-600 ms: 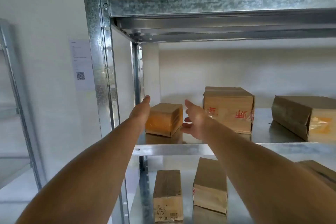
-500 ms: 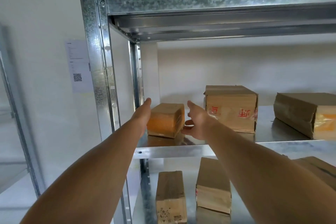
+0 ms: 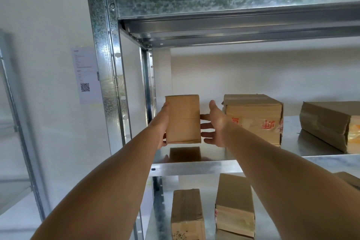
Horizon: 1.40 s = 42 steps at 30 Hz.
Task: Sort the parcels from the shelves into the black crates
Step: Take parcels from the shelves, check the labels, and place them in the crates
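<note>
A small brown cardboard parcel [image 3: 183,119] is tipped up on end and held just above the middle shelf [image 3: 194,167], near its left end. My left hand [image 3: 162,124] grips the parcel's left side, thumb at the lower front corner and fingers hidden behind it. My right hand [image 3: 214,124] has its fingers stretched out against the parcel's right side, thumb pointing up. No black crate is in view.
A taped parcel with red print [image 3: 253,117] stands right beside my right hand, and another parcel [image 3: 331,122] lies further right. Two parcels [image 3: 188,214] [image 3: 233,206] rest on the shelf below. The metal upright [image 3: 106,64] and upper shelf beam [image 3: 233,2] frame the opening.
The small parcel lay flat on the shelf with my hands on either side; now both hands hold it, tipped upright and lifted off the shelf.
</note>
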Available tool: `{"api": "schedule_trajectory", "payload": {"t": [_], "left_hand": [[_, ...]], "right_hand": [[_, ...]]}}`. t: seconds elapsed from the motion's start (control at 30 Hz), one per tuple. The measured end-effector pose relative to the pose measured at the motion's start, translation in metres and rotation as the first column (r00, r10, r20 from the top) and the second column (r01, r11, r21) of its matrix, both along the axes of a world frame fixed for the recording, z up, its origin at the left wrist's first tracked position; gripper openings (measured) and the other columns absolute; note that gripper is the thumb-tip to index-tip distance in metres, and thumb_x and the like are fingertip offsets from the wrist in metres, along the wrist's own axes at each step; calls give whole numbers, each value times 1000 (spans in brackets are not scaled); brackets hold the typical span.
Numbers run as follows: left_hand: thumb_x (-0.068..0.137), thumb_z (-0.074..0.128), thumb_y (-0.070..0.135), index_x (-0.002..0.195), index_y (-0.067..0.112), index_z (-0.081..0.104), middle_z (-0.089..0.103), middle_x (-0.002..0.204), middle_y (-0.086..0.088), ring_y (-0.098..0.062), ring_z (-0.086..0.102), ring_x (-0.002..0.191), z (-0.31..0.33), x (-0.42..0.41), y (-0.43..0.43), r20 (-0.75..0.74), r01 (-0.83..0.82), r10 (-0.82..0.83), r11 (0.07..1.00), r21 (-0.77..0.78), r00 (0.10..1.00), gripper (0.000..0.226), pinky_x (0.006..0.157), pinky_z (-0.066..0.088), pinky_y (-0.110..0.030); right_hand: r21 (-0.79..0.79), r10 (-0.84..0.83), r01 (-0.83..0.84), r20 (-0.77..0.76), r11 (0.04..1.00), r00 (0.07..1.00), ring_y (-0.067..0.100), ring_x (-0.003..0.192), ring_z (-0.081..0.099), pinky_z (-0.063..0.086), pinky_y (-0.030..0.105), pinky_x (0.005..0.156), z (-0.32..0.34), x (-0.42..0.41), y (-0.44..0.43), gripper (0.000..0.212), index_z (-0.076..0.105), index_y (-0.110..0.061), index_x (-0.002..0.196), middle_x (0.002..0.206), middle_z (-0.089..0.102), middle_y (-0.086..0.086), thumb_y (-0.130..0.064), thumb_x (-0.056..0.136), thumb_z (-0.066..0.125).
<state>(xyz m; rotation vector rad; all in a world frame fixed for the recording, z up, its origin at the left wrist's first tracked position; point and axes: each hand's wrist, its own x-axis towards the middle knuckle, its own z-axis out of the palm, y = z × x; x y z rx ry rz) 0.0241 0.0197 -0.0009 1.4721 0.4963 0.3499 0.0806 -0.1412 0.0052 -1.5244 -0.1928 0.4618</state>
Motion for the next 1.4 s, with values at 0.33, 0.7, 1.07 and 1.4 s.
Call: {"api": "schedule_trajectory", "payload": {"t": [0.33, 0.7, 1.07, 1.4], "left_hand": [[83, 28, 83, 146, 25, 39, 45, 151, -9, -36, 45, 135, 3, -5, -9, 52, 61, -59, 998, -34, 997, 86, 111, 33, -55], [88, 29, 77, 141, 27, 46, 51, 142, -8, -37, 45, 134, -1, -19, -10, 191, 106, -93, 993, -61, 977, 75, 115, 26, -59], [91, 29, 72, 142, 38, 44, 53, 144, 0, -28, 51, 129, 7, -33, -20, 297, 137, -130, 991, -3, 946, 64, 109, 41, -54], [91, 32, 70, 135, 38, 47, 53, 141, 2, -28, 51, 128, -5, -34, -10, 348, 169, -160, 986, 3, 924, 56, 106, 43, -51]], "right_hand": [[119, 6, -16, 82, 993, 997, 36, 118, 59, 50, 45, 102, 5, 15, -27, 79, 60, -14, 133, 135, 59, 12, -73, 98, 20], [136, 21, -45, 174, 990, 985, 29, 114, 63, 44, 45, 111, 2, 12, -41, 75, 63, -19, 117, 123, 68, 6, -75, 97, 18], [221, -11, -31, 188, 975, 982, 28, 117, 63, 45, 48, 111, -3, -1, -27, 70, 59, -18, 122, 126, 67, 6, -73, 97, 22], [248, -47, -5, 203, 969, 978, 23, 114, 60, 45, 43, 103, -16, -16, -15, 56, 54, -29, 122, 127, 63, 0, -68, 100, 20]]}}
